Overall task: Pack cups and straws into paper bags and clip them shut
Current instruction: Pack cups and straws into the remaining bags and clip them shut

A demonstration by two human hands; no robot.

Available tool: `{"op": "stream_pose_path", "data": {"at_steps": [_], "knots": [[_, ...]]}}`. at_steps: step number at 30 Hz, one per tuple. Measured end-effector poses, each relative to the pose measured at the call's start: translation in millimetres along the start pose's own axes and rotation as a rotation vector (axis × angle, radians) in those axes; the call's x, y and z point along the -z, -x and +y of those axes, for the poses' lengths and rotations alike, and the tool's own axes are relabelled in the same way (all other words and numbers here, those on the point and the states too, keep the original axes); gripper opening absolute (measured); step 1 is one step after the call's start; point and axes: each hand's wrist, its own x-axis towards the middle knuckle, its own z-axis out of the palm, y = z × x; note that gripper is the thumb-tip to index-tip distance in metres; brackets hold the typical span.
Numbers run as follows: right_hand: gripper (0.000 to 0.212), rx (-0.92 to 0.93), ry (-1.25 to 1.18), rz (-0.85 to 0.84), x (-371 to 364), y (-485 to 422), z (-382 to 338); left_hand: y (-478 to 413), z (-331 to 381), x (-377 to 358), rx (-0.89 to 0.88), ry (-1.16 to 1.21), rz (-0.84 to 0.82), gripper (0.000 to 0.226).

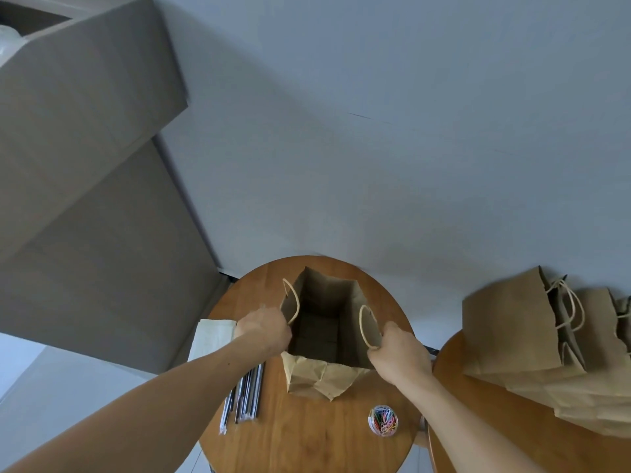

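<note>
Spreading a bag [317, 375] open looks to be the step in hand, so packing proper is not yet begun. At far left the straws [247, 394] lie in their wrappers on the table [307, 438], partly under the left forearm and just beside the bag. The left hand [264, 331], a little blurred, curls its fingers over the bag's left rim beside one cord handle. The bag stands upright between both hands near the table's middle, mouth wide, and its inside seems to hold nothing. The right hand [399, 353] pinches the right rim at the foot of the other handle. Nearer the viewer and to the right, a small jar of clips [383, 420] sits apart from the bag. Further right a stack of flat bags [512, 336] rests on a second table [478, 438]. No cup shows clearly. The next move probably calls for one hand to let go and fetch a cup while the other steadies the bag, since thin paper may slump shut
</note>
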Motion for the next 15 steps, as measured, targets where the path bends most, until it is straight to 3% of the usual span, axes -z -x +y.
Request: {"op": "stream_pose_path", "data": {"at_steps": [5,9,12,15], "knots": [[0.030,-0.003,-0.040,0.036,6,-3,6,-7,-10,9,0.039,0.004,-0.005,0.019],[0.035,0.010,-0.092,-0.054,2,1,1,-6,-10,8,-0.019,0.092,-0.050,0.025],[0.035,0.025,-0.128,-0.182,-5,6,-9,-1,-1,1,-0.105,0.168,-0.257,0.033],[0.050,0.049,-0.114,-0.239,0,3,-10,-6,0,11,-0.161,0.184,-0.449,0.046]]}}
